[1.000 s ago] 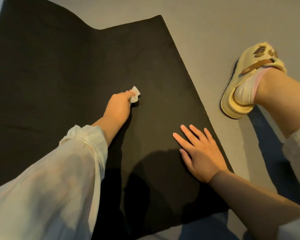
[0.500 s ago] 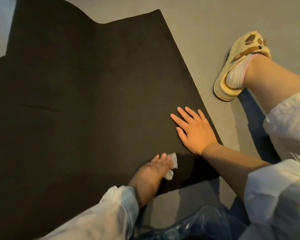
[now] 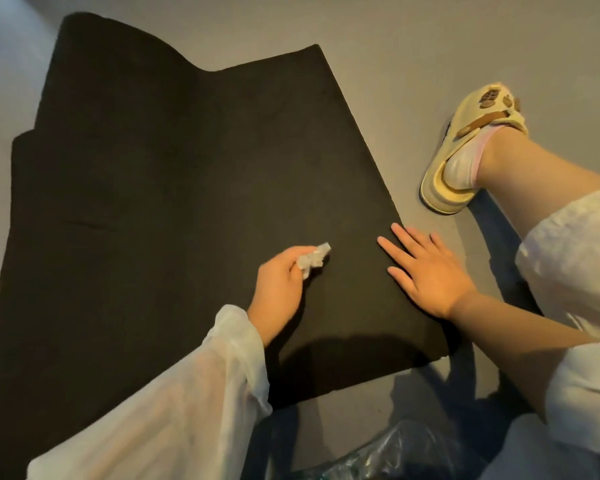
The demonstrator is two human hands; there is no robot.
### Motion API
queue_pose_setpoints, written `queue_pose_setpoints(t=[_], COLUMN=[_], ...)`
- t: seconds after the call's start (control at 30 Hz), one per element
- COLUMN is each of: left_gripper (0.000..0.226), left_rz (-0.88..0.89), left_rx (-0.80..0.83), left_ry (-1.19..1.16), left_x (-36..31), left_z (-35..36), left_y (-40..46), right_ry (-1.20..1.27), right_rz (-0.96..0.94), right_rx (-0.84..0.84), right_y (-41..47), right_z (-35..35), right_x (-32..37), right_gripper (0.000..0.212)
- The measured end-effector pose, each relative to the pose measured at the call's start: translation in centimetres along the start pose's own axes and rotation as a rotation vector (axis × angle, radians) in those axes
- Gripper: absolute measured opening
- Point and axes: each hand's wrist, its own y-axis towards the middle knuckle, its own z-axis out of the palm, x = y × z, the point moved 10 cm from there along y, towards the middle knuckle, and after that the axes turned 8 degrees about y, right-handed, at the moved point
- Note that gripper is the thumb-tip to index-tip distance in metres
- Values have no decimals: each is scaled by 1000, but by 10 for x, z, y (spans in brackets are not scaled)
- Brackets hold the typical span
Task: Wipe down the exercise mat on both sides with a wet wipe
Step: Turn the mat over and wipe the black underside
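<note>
black exercise mat (image 3: 160, 202) lies on a grey floor (image 3: 413, 46), mostly flat. far end ripples upward in a soft wave, and a second layer or fold edge shows along its left side. near right corner sits close to the person's knee.

left hand (image 3: 279, 284): arm comes in from bottom left in a loose, sheer white sleeve (image 3: 174, 403) gathered at the wrist. forearm angles up and to the right over the mat. fingers curled in, pinching a crumpled white wet wipe (image 3: 312, 259) between thumb and fingertips. wipe sticks out past the knuckles toward the right; it is at or just above the mat surface, contact cannot be told. a shadow falls under the hand on the mat.

right hand (image 3: 426, 271): flat, palm down, fingers straight and slightly spread, pointing up and left. it presses on the mat near its right edge; holds nothing. bare forearm runs back to the lower right, sleeve pushed up near the elbow.

hands near each other, not touching; wipe lies between them, nearer the left.

right of the mat: a foot in a pale sock and a yellow clog (image 3: 471, 147) with brown charms rests on the floor, apart from the mat edge. crinkled clear plastic (image 3: 395, 455) at the bottom edge.
</note>
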Motion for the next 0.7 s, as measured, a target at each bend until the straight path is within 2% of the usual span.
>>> queue_pose_setpoints(t=[0.07, 0.17, 0.43, 0.57, 0.7], left_gripper=[29, 32, 38, 21, 15], left_rz=[-28, -79, -19, -179, -136], left_rx=[-118, -222, -324, -303, -313], left_ry=[61, 166, 277, 226, 498], left_x=[3, 7, 0, 37, 44], left_z=[-19, -43, -56, -48, -52], left_y=[31, 80, 187, 214, 211], right_ry=[51, 75, 123, 133, 150], right_rz=[4, -21, -61, -60, -68], right_rx=[-25, -59, -132, -154, -163], right_y=[-2, -1, 0, 1, 2], right_z=[3, -1, -14, -13, -15], right_x=[-3, -2, -1, -3, -4], right_gripper=[52, 50, 49, 50, 51])
